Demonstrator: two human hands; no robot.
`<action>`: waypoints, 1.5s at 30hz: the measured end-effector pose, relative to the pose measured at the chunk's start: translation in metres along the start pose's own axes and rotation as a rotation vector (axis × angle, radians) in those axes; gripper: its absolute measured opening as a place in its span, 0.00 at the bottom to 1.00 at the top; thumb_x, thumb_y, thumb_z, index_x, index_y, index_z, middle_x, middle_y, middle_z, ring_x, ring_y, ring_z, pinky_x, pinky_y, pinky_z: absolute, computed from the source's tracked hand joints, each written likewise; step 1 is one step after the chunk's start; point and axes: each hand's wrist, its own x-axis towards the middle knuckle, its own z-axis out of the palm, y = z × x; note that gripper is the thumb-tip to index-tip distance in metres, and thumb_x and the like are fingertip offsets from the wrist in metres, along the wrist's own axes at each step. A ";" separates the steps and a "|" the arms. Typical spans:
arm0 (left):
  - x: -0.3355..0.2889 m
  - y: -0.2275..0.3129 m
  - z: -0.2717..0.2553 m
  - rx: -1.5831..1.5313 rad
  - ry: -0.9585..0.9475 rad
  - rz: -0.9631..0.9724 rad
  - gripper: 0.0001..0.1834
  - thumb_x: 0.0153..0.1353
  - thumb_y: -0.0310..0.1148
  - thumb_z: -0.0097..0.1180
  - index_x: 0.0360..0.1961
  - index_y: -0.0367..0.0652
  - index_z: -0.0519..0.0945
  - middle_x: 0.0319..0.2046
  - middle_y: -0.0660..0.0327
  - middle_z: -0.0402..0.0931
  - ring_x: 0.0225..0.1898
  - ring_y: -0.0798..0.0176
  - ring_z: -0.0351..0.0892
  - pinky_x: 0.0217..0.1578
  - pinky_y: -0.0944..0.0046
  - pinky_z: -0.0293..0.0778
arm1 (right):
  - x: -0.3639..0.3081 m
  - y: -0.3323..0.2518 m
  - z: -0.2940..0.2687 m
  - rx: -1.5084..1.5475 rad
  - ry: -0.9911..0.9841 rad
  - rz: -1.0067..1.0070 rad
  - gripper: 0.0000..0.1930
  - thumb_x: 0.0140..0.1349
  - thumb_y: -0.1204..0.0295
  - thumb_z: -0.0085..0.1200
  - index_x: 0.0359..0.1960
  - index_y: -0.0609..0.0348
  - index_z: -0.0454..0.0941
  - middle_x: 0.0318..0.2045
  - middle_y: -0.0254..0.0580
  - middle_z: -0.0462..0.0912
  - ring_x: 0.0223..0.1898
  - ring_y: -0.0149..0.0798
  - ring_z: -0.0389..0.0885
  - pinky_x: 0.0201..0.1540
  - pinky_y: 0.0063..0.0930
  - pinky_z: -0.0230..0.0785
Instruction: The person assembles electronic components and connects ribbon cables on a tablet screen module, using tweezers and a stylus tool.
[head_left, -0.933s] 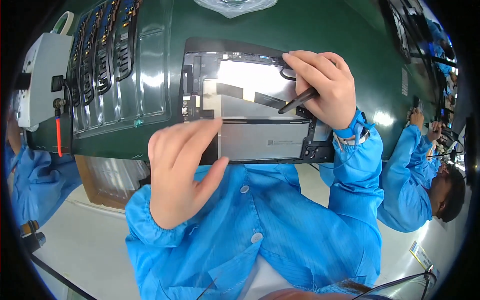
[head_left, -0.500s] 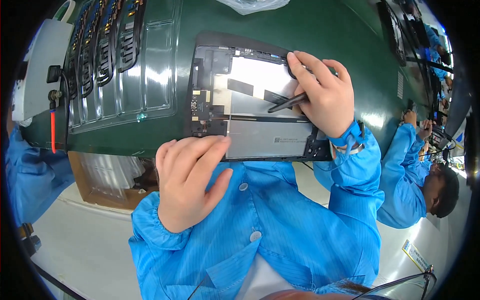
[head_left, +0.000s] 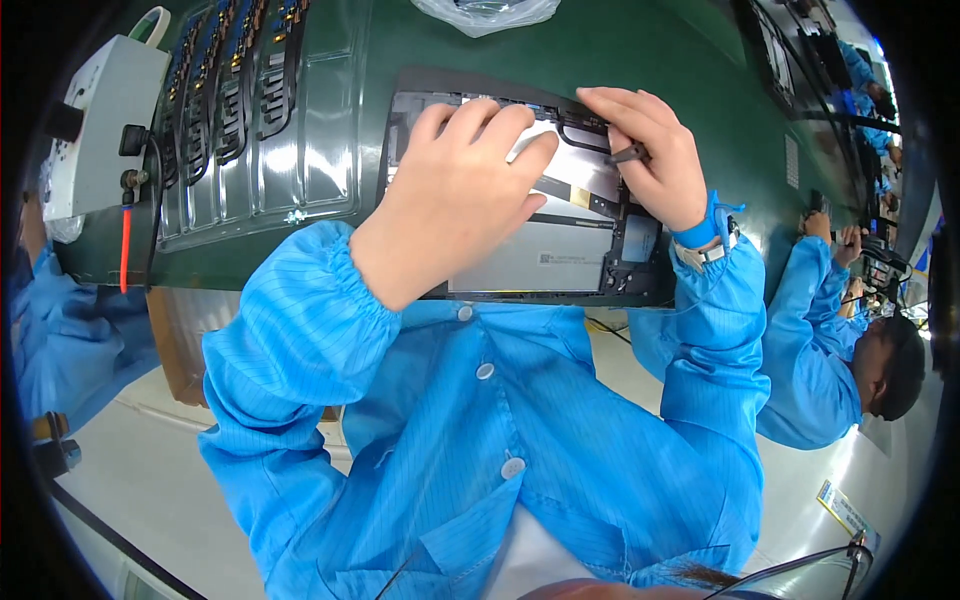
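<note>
An opened tablet point(head_left: 640, 285) lies in front of me at the near edge of the table, its inside facing up. Silver battery cells point(head_left: 530, 260) fill its middle, and a dark strip point(head_left: 580, 140) curves along the upper right. Across the tablet's upper left lies my left hand point(head_left: 450, 195), fingers bent and apart, with the fingertips by the top edge. My right hand point(head_left: 662, 155), at the upper right corner, is closed around a thin black pointed tool point(head_left: 627, 154). Its tip points left over the tablet; the exact kind of tool is unclear.
To the left, a clear plastic tray point(head_left: 320, 150) carries several dark strip-like parts point(head_left: 235, 90). A white box-shaped device point(head_left: 105, 125) with a red cable stands beyond it. Clear plastic wrap point(head_left: 487, 12) lies at the far edge. A co-worker point(head_left: 815, 340) sits at the right.
My left hand has moved up from the tablet's lower left edge onto its upper part. The right hand keeps the tool, which has been drawn up towards the upper right corner.
</note>
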 end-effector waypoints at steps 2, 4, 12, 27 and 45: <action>0.002 0.000 0.001 0.005 0.042 0.014 0.23 0.46 0.36 0.61 0.46 0.47 0.74 0.43 0.61 0.70 0.46 0.57 0.68 0.45 0.58 0.64 | 0.000 -0.003 0.002 -0.033 -0.017 -0.063 0.20 0.50 0.80 0.47 0.45 0.50 0.77 0.44 0.36 0.77 0.47 0.39 0.75 0.59 0.42 0.54; 0.004 0.001 0.004 0.011 0.054 0.019 0.23 0.46 0.36 0.61 0.46 0.48 0.74 0.42 0.61 0.70 0.45 0.58 0.68 0.45 0.58 0.64 | 0.000 -0.004 0.006 -0.036 -0.032 -0.058 0.20 0.50 0.80 0.46 0.45 0.49 0.77 0.44 0.35 0.77 0.47 0.38 0.75 0.59 0.44 0.53; 0.009 0.002 0.011 0.033 0.058 -0.022 0.23 0.45 0.36 0.61 0.46 0.49 0.75 0.39 0.61 0.68 0.43 0.59 0.68 0.44 0.58 0.64 | 0.003 -0.009 0.005 -0.268 -0.030 -0.190 0.19 0.44 0.78 0.52 0.42 0.49 0.78 0.43 0.33 0.77 0.39 0.34 0.78 0.59 0.45 0.52; -0.002 0.002 -0.018 0.040 0.034 -0.036 0.24 0.48 0.36 0.59 0.49 0.52 0.73 0.48 0.56 0.66 0.48 0.52 0.66 0.48 0.55 0.62 | 0.000 -0.015 -0.026 -0.084 -0.129 -0.042 0.21 0.49 0.79 0.47 0.47 0.51 0.75 0.49 0.39 0.74 0.49 0.43 0.73 0.57 0.44 0.57; 0.048 0.033 0.037 -0.352 -0.001 -0.244 0.40 0.47 0.18 0.54 0.61 0.31 0.50 0.47 0.39 0.65 0.48 0.39 0.67 0.49 0.54 0.66 | -0.131 0.103 -0.033 0.054 0.331 0.572 0.33 0.41 0.71 0.66 0.52 0.66 0.68 0.43 0.54 0.76 0.44 0.48 0.76 0.48 0.32 0.67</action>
